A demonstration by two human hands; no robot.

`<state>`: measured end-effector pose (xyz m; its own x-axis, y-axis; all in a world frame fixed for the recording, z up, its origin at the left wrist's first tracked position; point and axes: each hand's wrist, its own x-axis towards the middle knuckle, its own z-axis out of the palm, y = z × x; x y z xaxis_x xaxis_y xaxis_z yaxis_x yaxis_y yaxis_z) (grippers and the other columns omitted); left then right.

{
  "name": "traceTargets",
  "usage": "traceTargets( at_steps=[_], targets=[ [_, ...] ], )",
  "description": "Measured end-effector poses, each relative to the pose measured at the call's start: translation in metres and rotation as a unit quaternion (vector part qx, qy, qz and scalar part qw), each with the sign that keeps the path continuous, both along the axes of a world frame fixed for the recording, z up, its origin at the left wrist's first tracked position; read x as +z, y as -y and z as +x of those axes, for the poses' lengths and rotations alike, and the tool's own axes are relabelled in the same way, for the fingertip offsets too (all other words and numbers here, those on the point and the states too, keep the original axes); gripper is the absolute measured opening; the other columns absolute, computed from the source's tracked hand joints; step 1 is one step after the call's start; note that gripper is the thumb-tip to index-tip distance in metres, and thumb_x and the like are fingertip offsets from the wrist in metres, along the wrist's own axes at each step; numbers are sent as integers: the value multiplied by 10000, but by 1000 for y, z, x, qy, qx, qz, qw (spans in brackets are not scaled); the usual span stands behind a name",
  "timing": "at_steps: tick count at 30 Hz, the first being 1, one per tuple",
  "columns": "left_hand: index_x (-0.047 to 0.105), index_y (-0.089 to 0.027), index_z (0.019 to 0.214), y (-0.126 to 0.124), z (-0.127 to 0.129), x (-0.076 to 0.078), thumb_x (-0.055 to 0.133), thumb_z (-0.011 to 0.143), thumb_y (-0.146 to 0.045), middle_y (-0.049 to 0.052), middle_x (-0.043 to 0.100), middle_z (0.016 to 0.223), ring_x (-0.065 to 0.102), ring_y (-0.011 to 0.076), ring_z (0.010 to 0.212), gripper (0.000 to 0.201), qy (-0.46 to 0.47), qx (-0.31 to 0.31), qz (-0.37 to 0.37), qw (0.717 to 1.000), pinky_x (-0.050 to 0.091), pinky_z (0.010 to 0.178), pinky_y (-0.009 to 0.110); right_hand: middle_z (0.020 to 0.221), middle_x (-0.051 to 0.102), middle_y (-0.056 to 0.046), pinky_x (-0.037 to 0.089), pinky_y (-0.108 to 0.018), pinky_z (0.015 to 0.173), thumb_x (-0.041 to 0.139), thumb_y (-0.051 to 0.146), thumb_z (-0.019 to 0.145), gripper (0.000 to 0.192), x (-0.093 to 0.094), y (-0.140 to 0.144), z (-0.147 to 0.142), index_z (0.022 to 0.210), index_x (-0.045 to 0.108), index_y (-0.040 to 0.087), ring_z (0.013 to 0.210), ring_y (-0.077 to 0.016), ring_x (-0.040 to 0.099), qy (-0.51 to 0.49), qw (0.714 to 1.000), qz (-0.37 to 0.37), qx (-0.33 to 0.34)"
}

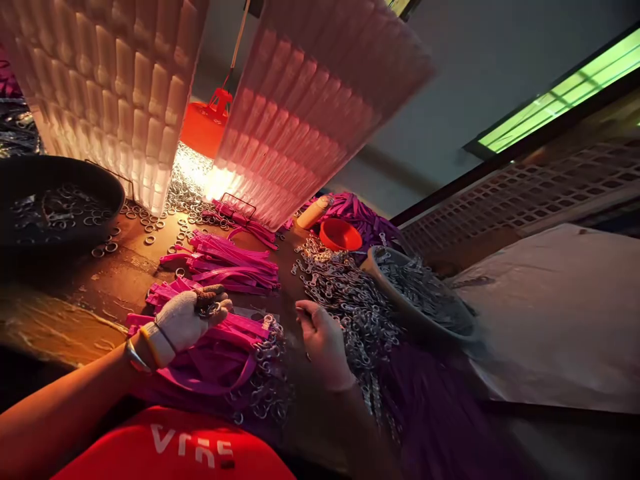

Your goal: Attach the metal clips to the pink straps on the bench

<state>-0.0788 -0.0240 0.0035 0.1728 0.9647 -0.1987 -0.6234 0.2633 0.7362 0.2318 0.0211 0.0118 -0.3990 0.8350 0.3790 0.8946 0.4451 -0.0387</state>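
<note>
Hands working over a cluttered wooden table [100, 280]. The left hand [187, 320], wearing a white knit glove, is pinching a small metal ring [214, 309] at its fingertips while resting on a pile of glossy pink straps [220, 353], whose long axes are running left to right. The right hand [323, 340] is lying curled, half clenched, beside a heap of silvery key rings [345, 293]; what it is gripping cannot be told. A grey bowl [420, 300] of metal clasps is sitting further right, nearer the right hand.
</note>
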Motion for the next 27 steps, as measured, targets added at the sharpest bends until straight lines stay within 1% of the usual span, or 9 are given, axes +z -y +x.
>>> traceTargets(
  at_steps=[3, 6, 8, 14, 17, 20, 22, 24, 27],
  targets=[
    [751, -158, 962, 1, 1, 6, 748, 678, -4, 44, 755, 865, 682, 169, 821, 324, -87, 11, 40, 995, 552, 806, 236, 1084, 682, -71, 466, -304, 814, 408, 166, 1004, 280, 27, 32, -73, 1209, 585, 239, 949, -195, 628, -88, 986, -21, 140],
    [751, -157, 765, 5, 1, 12, 636, 735, -28, 19, 681, 711, 613, 156, 722, 175, -150, -9, 104, 983, 539, 682, 188, 954, 698, -40, 416, -306, 715, 515, 168, 968, 187, 48, 47, -130, 1080, 640, 250, 814, -196, 615, 1, 972, -43, 229],
    [741, -174, 725, 10, 1, 12, 557, 748, -24, 17, 642, 670, 588, 169, 713, 239, -159, -14, 130, 979, 544, 639, 207, 921, 699, -30, 396, -308, 693, 562, 168, 954, 158, 52, 47, -150, 1065, 649, 238, 791, -196, 607, 41, 962, -56, 264],
    [742, -201, 998, 25, -4, -7, 638, 730, -45, 59, 733, 950, 665, 236, 893, 327, -118, -10, 193, 974, 557, 873, 383, 1068, 699, -48, 450, -317, 791, 540, 95, 930, 350, 42, 46, -163, 1238, 611, 245, 923, -210, 618, -56, 967, -75, 236],
    [739, -207, 1031, 28, -10, -13, 666, 743, -105, 80, 739, 994, 674, 268, 927, 314, -137, -2, 230, 964, 542, 904, 427, 1100, 693, -63, 460, -339, 786, 565, 102, 907, 375, 40, 52, -165, 1256, 599, 236, 934, -230, 614, -43, 967, -84, 238],
    [744, -198, 1046, 31, -15, -10, 707, 739, -127, 88, 739, 1014, 663, 288, 1003, 317, -195, -2, 243, 950, 512, 955, 428, 1038, 703, -66, 457, -353, 756, 562, 105, 913, 313, 36, 57, -166, 1191, 634, 227, 883, -235, 614, -12, 965, -76, 249],
    [758, -201, 993, 33, -17, -4, 735, 731, -146, 77, 738, 1005, 646, 284, 1034, 268, -229, 7, 245, 942, 473, 1007, 418, 1001, 709, -57, 465, -347, 757, 547, 110, 924, 302, 31, 60, -164, 1183, 641, 234, 860, -225, 619, -45, 967, -71, 242],
    [754, -202, 922, 34, -17, 1, 762, 718, -177, 68, 732, 965, 642, 271, 1001, 206, -231, 4, 226, 946, 473, 987, 398, 1011, 715, -46, 481, -328, 774, 531, 102, 924, 317, 27, 62, -160, 1187, 640, 241, 875, -208, 636, -125, 965, -76, 218],
    [687, -185, 871, 37, -15, 5, 700, 810, -315, 51, 680, 794, 628, 208, 752, 144, -214, -20, 176, 961, 520, 707, 328, 1004, 727, -25, 505, -284, 776, 528, 96, 911, 308, 25, 63, -154, 1152, 652, 244, 878, -178, 666, -248, 948, -90, 177]
  ],
)
